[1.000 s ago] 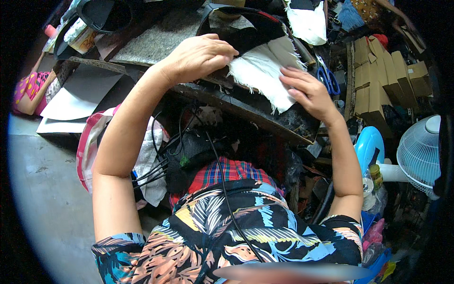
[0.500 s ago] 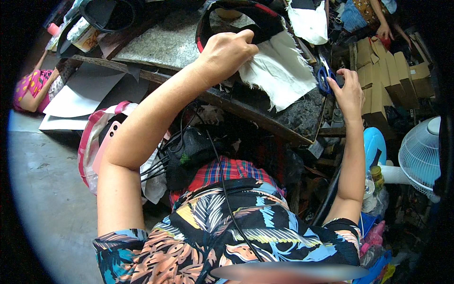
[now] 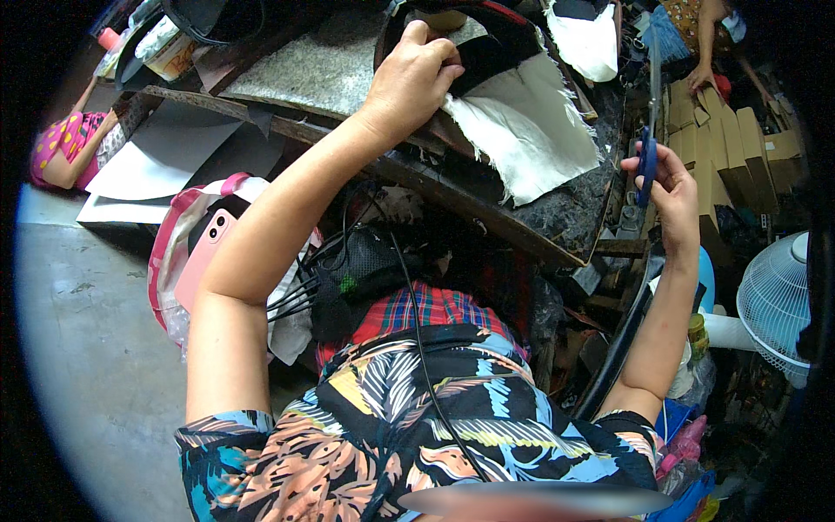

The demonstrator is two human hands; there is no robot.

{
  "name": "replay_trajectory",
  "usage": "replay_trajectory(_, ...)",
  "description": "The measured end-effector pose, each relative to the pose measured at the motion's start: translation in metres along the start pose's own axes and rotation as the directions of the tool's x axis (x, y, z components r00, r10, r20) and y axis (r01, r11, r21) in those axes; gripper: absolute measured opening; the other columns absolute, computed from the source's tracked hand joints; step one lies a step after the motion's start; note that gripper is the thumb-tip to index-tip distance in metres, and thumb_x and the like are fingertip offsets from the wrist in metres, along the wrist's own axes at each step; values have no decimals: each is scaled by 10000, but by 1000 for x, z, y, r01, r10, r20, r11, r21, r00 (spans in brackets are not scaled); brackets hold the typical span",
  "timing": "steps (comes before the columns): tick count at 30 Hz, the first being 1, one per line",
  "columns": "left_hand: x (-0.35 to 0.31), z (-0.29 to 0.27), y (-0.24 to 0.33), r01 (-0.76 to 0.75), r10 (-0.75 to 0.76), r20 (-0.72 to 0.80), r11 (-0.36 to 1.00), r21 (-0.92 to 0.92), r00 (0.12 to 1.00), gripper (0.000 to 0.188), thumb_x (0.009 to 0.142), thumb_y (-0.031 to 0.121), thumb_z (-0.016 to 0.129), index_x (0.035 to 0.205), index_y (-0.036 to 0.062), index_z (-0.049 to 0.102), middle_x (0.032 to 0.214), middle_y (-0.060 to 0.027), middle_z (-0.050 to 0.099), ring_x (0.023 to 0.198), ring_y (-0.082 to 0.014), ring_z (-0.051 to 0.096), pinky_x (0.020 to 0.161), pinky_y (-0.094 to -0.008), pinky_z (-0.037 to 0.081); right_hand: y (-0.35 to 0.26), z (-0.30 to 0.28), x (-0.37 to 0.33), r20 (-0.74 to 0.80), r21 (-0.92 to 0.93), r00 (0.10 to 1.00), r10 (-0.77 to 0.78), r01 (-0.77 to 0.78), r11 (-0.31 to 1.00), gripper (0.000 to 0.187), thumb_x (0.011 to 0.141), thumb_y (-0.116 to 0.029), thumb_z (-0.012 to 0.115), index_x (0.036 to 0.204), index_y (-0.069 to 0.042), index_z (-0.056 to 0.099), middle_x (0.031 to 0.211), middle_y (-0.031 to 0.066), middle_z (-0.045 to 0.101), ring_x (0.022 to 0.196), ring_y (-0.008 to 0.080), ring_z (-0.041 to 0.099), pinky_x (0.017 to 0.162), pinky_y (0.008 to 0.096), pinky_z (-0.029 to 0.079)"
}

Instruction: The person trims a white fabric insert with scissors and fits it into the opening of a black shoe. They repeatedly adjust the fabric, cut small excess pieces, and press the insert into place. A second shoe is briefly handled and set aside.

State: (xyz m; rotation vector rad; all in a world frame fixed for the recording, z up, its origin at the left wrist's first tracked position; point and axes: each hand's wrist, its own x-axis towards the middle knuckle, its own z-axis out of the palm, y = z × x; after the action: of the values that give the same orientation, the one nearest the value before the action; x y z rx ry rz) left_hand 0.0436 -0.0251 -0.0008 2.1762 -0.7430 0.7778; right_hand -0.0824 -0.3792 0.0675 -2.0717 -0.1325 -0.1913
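In my right hand (image 3: 674,191) is a pair of scissors (image 3: 646,170) with blue handles, my fingers in the loops. The blades point up and away, clear of the worktop. My left hand (image 3: 410,83) is closed at the edge of a curved black piece with red trim (image 3: 513,26). A white cloth (image 3: 531,130) with frayed edges hangs from that piece over the front of the bench. My left fingertips are partly hidden, so their exact hold is hard to see.
The worn workbench (image 3: 304,83) has a raised front edge. Another frayed white piece (image 3: 584,39) lies farther back. Folded cardboard (image 3: 726,143) and a white fan (image 3: 778,291) stand at the right. A pink phone (image 3: 204,257) sits in a bag at left. Two other people work nearby.
My right hand has taken the scissors by their handles and lifted them off the bench, moving right. My left hand stays at the black piece, which has shifted slightly.
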Motion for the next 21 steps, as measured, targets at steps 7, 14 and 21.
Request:
replay_trajectory(7, 2, -1, 3, -41, 36, -76, 997, -65, 996, 154, 847, 154, 714, 924, 31, 660, 979, -141, 563, 912, -316, 596, 800, -387, 489, -61, 60, 6, 155, -803, 981, -119, 195, 563, 466, 727, -411, 825, 1016, -73, 686, 773, 87, 697, 704, 191, 699, 672, 310, 535)
replay_trajectory(14, 8, 3, 6, -50, 50, -88, 999, -1, 995, 139, 866, 175, 689, 898, 39, 689, 992, -115, 566, 952, -291, 593, 842, -396, 501, -56, 97, 15, 288, -867, 952, -104, 306, 393, 438, 721, -470, 798, 959, -122, 679, 736, 112, 694, 682, 273, 700, 640, 377, 538)
replay_trajectory(21, 20, 7, 1, -162, 162, -13, 987, 5, 987, 148, 849, 111, 692, 963, 26, 651, 1090, -162, 597, 1049, -351, 590, 924, -408, 476, -56, 61, 5, 196, -845, 978, -65, 202, 495, 328, 738, -427, 774, 918, -162, 706, 732, 114, 697, 696, 295, 696, 633, 411, 538)
